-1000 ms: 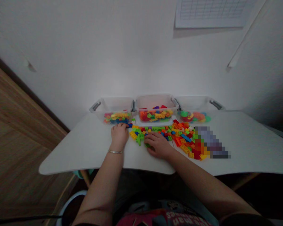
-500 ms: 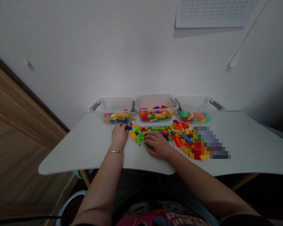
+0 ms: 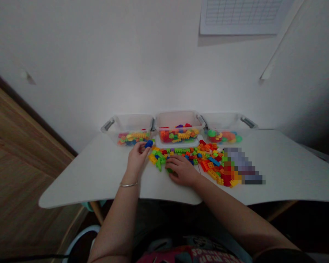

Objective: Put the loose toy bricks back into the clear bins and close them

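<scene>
— What does the left hand (image 3: pixel 137 157) hold?
— A blue brick (image 3: pixel 148 144), pinched in its fingers and lifted a little, just in front of the left bin (image 3: pixel 126 122).
— And the right hand (image 3: pixel 183 170)?
— It lies on the desk (image 3: pixel 104 171) at the near edge of the brick pile (image 3: pixel 208 162). The fingers seem bent over a green piece (image 3: pixel 169 170), but I cannot tell if they grip it.

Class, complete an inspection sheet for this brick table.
Surface: white table, bricks spread along its far middle.
Job's things: blue brick; loose brick pile; three clear bins, each holding coloured pieces.
Clutter: a blurred patch at the pile's right end.
Hands: left hand pinches the blue brick by the left bin; right hand lies palm down on the pile's near edge.
Cables: nothing seen on the table.
Surroundings: white wall, gridded sheet high up, wooden surface at left.
</scene>
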Available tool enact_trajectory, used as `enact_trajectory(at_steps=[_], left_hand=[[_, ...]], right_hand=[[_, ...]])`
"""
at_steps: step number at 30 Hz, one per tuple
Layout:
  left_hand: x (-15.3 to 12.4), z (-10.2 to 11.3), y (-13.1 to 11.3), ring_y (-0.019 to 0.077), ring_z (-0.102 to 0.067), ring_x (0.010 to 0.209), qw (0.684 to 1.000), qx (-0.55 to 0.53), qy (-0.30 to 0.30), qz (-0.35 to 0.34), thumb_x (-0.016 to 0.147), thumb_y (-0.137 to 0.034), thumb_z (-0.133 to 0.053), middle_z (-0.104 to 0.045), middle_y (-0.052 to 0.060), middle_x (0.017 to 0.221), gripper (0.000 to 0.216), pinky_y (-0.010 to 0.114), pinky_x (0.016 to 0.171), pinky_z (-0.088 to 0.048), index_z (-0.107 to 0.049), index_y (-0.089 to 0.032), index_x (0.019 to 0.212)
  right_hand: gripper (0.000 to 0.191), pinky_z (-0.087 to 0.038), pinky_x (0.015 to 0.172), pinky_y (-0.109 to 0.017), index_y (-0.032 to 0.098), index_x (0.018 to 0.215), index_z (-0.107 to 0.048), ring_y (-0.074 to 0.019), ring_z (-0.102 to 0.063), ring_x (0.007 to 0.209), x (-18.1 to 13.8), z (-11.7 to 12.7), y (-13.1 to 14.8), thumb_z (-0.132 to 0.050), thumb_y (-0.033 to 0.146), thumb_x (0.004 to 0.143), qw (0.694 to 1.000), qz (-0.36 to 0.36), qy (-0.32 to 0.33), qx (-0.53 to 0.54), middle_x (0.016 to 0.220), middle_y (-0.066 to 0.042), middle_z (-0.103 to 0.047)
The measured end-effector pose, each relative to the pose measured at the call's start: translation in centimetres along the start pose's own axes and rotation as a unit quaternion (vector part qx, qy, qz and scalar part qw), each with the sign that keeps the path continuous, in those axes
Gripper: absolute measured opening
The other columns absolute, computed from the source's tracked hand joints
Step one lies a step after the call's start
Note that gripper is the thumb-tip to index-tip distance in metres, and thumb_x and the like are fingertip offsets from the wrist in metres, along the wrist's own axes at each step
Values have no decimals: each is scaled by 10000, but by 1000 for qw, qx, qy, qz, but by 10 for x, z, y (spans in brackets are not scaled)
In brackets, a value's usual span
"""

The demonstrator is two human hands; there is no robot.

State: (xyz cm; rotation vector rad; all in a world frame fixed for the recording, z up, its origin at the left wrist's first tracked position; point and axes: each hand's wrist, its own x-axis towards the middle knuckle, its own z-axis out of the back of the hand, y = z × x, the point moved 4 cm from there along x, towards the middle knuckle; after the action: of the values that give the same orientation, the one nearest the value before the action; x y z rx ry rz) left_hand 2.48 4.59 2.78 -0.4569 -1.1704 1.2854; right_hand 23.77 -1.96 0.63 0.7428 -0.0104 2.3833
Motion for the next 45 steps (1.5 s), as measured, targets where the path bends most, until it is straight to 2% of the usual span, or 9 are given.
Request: enact_trajectory(at_steps=[3,7,12,16,20,29,35,41,45], left_hand=[[-1,-5,-16,187,-671,871,998,-47,-19,-48,781,-325,-659,-704,56,1008,264,331,815,-548,-641,-196,1010],[6,-11,-44,193,-652,944,986,-22,-99,-131,798,-302,-666,-696,52,1020,251,355,903,-516,-653,-202,1028],[43,-28,-75,191,-637,973,977,-8,-134,-164,815,-240,-650,-691,53,1010,217,335,915,-489,-645,-189,1026],[72,-48,-96,201,-645,960,982,59,-83,-158,818,-234,-656,-715,60,1002,218,332,901,-471,-667,-187,1030],[82,-65,-109,221,-654,954,965,194,2,-176,840,-300,-658,-735,63,976,261,367,948,-425,-694,-203,1080],[90,-82,-99,242,-675,987,956,253,86,-123,906,-343,-560,-751,112,1051,302,376,965,-441,-737,-169,1079],[83,-70,-104,217,-650,1023,964,194,92,-154,894,-275,-552,-727,85,1114,304,358,992,-443,-703,-172,1136],[71,-24,-101,184,-609,1003,975,85,-91,-183,878,-195,-502,-664,80,1116,270,324,963,-460,-637,-160,1109],[55,0,-75,173,-612,909,981,78,-127,-122,884,-232,-469,-658,66,1008,209,294,840,-502,-635,-169,995]], right_hand=[[290,-421,1051,-447,189,1075,-673,-271,-530,1187,0,0,0,-622,205,790,1000,2,-3,0,1154,-98,-668],[288,-420,1050,-447,187,1069,-671,-266,-526,1190,1,1,1,-624,196,785,1000,4,-9,6,1145,-103,-669],[267,-437,1027,-454,182,1053,-671,-274,-524,1175,2,3,1,-620,197,791,1000,4,-2,10,1141,-105,-669],[277,-436,1031,-450,186,1055,-672,-272,-523,1179,1,3,1,-620,200,783,1000,4,-5,11,1137,-102,-669],[282,-428,1041,-453,195,1063,-672,-266,-526,1181,0,2,-2,-615,200,787,1000,-2,-5,12,1146,-100,-668],[273,-431,1045,-449,187,1050,-680,-274,-527,1181,1,2,-2,-621,203,784,1000,-5,-2,11,1140,-94,-668],[270,-448,1021,-438,191,1042,-682,-260,-539,1157,1,3,-1,-620,192,779,1000,0,-5,6,1119,-96,-671],[261,-443,1029,-441,196,1047,-680,-262,-539,1164,1,4,0,-614,201,794,1000,-2,-3,5,1129,-95,-669],[267,-439,1030,-447,189,1042,-678,-266,-540,1161,2,4,1,-621,197,781,1000,-1,-3,12,1142,-95,-671]])
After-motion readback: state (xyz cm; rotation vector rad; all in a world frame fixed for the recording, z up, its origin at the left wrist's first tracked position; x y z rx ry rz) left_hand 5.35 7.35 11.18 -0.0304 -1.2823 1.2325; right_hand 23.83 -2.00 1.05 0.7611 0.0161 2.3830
